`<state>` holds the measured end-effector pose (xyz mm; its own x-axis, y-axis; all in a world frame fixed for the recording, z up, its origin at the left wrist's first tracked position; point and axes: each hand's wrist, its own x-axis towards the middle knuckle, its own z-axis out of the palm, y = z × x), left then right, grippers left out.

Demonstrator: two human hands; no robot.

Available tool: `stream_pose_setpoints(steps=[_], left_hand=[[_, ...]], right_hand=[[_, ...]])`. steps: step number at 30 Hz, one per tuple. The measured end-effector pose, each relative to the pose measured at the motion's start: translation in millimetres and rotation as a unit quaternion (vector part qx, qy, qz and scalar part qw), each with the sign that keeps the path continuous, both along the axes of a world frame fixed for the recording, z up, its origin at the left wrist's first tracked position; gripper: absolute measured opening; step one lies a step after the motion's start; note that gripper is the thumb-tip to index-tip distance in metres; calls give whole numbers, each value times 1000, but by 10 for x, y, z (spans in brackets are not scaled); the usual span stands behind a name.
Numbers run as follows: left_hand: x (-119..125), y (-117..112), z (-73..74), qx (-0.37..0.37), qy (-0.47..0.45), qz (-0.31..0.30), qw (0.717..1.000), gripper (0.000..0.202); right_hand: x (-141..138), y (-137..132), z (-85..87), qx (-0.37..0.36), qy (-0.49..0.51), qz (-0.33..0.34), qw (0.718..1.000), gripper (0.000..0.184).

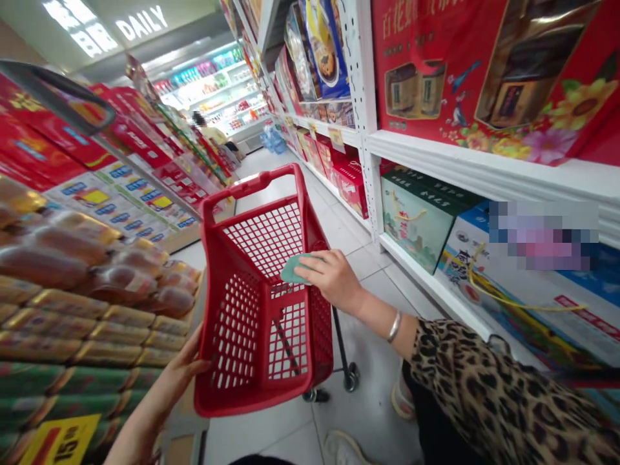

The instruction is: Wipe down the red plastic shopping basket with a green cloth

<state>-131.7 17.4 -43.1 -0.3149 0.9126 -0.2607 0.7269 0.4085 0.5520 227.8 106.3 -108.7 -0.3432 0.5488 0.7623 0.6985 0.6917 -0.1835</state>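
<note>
A red plastic shopping cart (264, 392) with lattice walls stands in front of me, its handle at the far end. Nothing lies in its basket. My right hand (334, 279) is over the cart's right rim, closed on a folded light green cloth (292, 270) that reaches over the inside of the basket. On the left side, my left hand (190, 361) grips the cart's near left edge. Its thumb lies against the rim, and the other fingers are partly hidden behind the wall.
White shelving (371, 148) on the right carries red gift boxes (436, 123) and a green carton (411, 219). Stacked canned and bottled goods (97, 310) crowd the left, above a yellow price sign (62, 439). Farther down the tiled aisle (264, 158) are a person (216, 134) and lit shelves.
</note>
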Motion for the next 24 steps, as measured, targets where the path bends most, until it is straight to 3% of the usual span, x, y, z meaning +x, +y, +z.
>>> stream_pose_setpoints(steps=[3,6,9,11,13,15,19,21,24], left_hand=[[278,127,101,1,129,30,991,88],[695,-25,56,75,234,33,969,75],[1101,-292,-212,175,125,-44,976,67],[1280,-395,-426,158,61,-71,983,64],[1357,-394,-573,124,105,-94,982,60],[1347,-309,-618,81,218,-144,962,53],[1140,-77,-555,1,381,-214,900,52],[951,18,-557,8,426,-216,878,57],[592,143,-637,47,465,-275,840,63]], right_hand=[[46,33,34,3,10,-29,1000,28],[33,32,38,-7,25,-51,998,27],[-14,4,16,-8,38,-59,998,24],[-24,-10,6,-3,43,-58,997,24],[7,-7,9,4,38,-50,998,25],[80,19,27,12,22,-43,999,27],[287,128,86,25,21,-82,996,25],[384,187,115,33,41,-117,992,26],[499,255,158,42,61,-161,984,27]])
